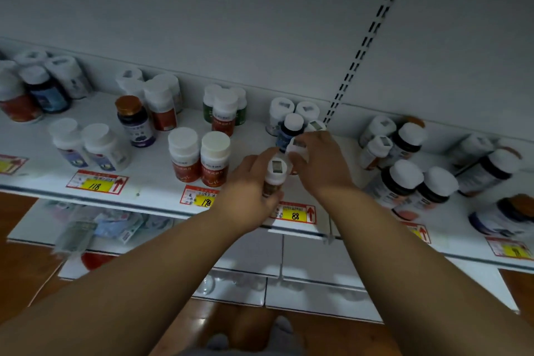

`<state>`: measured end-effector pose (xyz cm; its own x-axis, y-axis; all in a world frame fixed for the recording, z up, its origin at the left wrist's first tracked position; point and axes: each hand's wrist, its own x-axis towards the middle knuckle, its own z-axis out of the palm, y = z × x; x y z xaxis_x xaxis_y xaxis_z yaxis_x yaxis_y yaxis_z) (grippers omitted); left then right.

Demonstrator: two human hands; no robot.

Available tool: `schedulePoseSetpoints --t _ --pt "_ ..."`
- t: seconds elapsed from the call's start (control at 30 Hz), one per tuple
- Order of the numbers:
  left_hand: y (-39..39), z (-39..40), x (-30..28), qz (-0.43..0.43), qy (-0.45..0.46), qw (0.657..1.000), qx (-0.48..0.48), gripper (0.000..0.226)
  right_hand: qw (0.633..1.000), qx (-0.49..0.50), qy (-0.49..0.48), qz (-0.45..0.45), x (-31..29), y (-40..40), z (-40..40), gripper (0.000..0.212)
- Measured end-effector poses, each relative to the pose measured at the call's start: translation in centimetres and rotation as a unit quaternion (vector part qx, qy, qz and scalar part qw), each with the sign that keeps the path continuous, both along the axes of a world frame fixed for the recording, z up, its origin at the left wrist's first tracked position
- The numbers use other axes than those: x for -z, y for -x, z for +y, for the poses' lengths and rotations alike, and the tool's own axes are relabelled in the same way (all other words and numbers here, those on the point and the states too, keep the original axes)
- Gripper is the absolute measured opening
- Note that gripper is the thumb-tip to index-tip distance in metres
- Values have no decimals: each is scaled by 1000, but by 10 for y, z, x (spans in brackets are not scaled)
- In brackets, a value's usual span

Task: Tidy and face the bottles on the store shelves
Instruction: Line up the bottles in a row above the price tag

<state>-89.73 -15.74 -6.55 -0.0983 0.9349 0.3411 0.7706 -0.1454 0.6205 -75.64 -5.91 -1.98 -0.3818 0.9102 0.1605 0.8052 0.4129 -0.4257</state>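
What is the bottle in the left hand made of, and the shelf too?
The bottle in the left hand looks like plastic: smooth white cap, glossy label. The shelf looks like white painted metal, thin-edged and evenly matte, though I can't be sure.

Both bare forearms enter from the lower edge and converge at centre frame. The left hand (248, 188) sits lower, fingers curled around a bottle (274, 178) in a closed grip, thumb side up. The right hand (319, 162) sits just above and right, palm down, fingers wrapped over a second bottle's cap (297, 146).
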Motion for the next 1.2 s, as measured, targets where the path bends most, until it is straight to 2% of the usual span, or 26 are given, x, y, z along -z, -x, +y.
schedulePoseSetpoints --t 0.1,0.17,0.3,0.47,0.53,0.7,0.83,0.9,1.0,1.07,1.13,1.2 --pt "3 7 0 19 -20 999 30 63 1000 -4 4 26 5 -1 1 26" --pt "7 9 2 30 -18 999 41 64 999 7 7 40 2 -7 0 25" --pt "12 12 5 42 -17 998 50 63 997 29 53 45 -3 -15 -12 41" --pt "12 12 4 45 -14 997 54 62 985 -25 168 18 -3 -23 -26 53" --pt "13 12 4 53 -15 997 56 63 983 -53 173 -7 -5 -29 -28 64" --pt "11 11 4 69 -14 997 45 67 978 -79 185 -47 -13 -36 -27 69" --pt "11 10 2 65 -15 997 44 66 972 -82 216 -35 -16 -37 -25 77" --pt "10 10 0 63 -1 997 45 65 980 -48 193 25 -20 -38 -20 65" --pt "10 9 -6 78 5 996 37 63 993 26 81 84 -21 -36 7 45" --pt "6 8 -13 93 -8 995 23 61 996 47 49 62 -21 -31 30 44" --pt "0 10 -22 116 -19 993 22 62 996 42 71 28 -19 -25 46 44" --pt "-6 16 -30 144 -27 988 37 63 995 33 86 38 -15 -21 54 37"
